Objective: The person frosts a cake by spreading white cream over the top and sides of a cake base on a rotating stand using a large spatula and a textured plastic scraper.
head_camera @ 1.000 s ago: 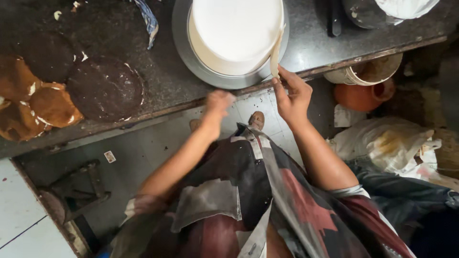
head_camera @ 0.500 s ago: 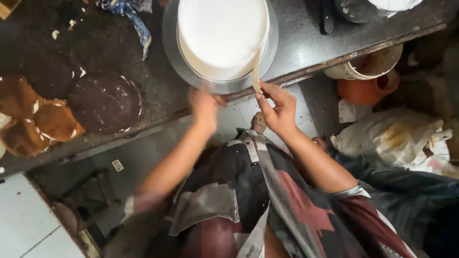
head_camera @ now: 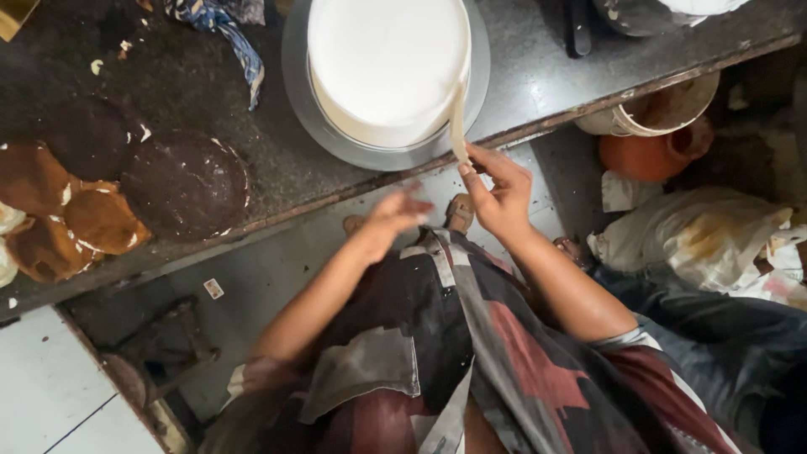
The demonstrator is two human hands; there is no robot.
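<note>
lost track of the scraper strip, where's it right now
In the head view the thin pale strip stands against the right side of the white cake on the grey turntable, its lower end pinched by the right hand.

Single view, head-mounted, looking almost straight down from above the person's own chest and apron. Faces the dark desk (head_camera: 538, 76), whose near edge runs diagonally across the upper half, higher on the right. Close range: forearms fill the centre, left hand (head_camera: 395, 214) and right hand (head_camera: 496, 193) just below the desk edge. Floor (head_camera: 50, 395) shows lower left, bags and pots far right. No second view to share coverage.
</note>
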